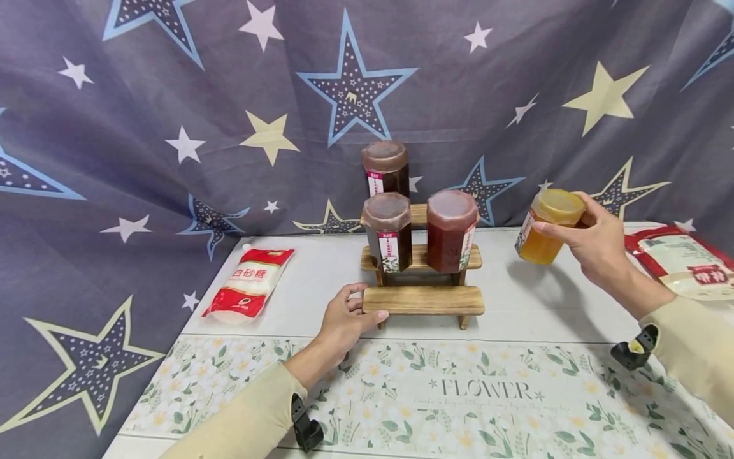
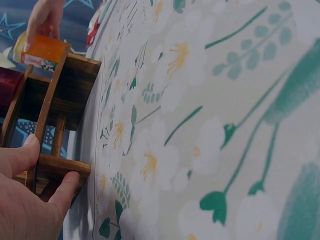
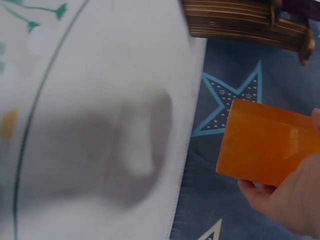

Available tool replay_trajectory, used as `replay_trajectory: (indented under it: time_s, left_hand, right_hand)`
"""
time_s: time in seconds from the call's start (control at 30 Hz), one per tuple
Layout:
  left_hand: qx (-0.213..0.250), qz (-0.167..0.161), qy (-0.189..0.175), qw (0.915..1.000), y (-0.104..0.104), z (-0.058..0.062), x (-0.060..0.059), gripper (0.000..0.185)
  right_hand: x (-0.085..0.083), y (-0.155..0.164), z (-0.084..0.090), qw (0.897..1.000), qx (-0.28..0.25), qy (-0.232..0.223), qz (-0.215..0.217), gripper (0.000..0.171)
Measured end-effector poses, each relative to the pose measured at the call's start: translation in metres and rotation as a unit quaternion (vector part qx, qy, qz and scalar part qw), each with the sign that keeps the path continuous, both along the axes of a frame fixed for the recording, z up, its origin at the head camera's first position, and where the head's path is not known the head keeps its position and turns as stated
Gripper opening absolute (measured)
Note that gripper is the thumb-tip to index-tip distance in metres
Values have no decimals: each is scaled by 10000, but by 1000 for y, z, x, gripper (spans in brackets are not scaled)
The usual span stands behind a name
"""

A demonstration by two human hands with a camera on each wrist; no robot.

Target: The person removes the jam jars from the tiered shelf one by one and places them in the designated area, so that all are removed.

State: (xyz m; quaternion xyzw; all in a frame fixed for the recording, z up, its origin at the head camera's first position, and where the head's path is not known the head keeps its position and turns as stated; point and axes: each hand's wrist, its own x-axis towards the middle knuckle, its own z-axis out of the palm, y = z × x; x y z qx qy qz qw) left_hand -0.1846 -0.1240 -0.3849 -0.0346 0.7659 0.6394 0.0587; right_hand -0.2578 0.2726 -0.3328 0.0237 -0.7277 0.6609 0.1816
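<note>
My right hand (image 1: 599,239) grips a jar of orange-yellow contents (image 1: 549,226) and holds it tilted above the table, right of the rack; its shadow falls on the white surface below. At the left end of the wooden tiered rack (image 1: 424,301), my left hand (image 1: 346,319) holds the lowest step, thumb at its front edge. In the left wrist view that thumb and a finger (image 2: 65,192) grip the end of the wood. A dark jar (image 1: 388,239) and a red jar (image 1: 452,236) stand on the middle step. Another dark jar (image 1: 385,169) stands on the top step.
A red and white bag (image 1: 250,284) with Chinese lettering lies on the left of the table. Another red and white bag (image 1: 682,261) lies at the far right, beside the right forearm. A star-patterned curtain (image 1: 275,83) hangs behind; a floral mat (image 1: 487,414) covers the front.
</note>
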Motion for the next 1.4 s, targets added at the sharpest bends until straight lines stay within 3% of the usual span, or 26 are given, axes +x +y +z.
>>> replay_trajectory:
  time_s: [0.3, 0.57, 0.9, 1.4]
  left_hand:
    - [16, -80, -8, 10000, -2, 1, 1, 71]
    - [30, -134, -81, 9999, 2, 22, 11, 63]
    - [34, -119, -53, 9999, -2, 1, 1, 72]
    - [96, -156, -27, 9998, -2, 1, 1, 71]
  right_hand:
    - [1, -5, -20, 9974, 615, -286, -258, 63]
    - [-2, -10, -33, 9922, 1227, -161, -122, 59]
    - [1, -15, -43, 9850, 1716, -201, -6, 62]
    - [7, -11, -52, 9820, 1883, 6, 167, 63]
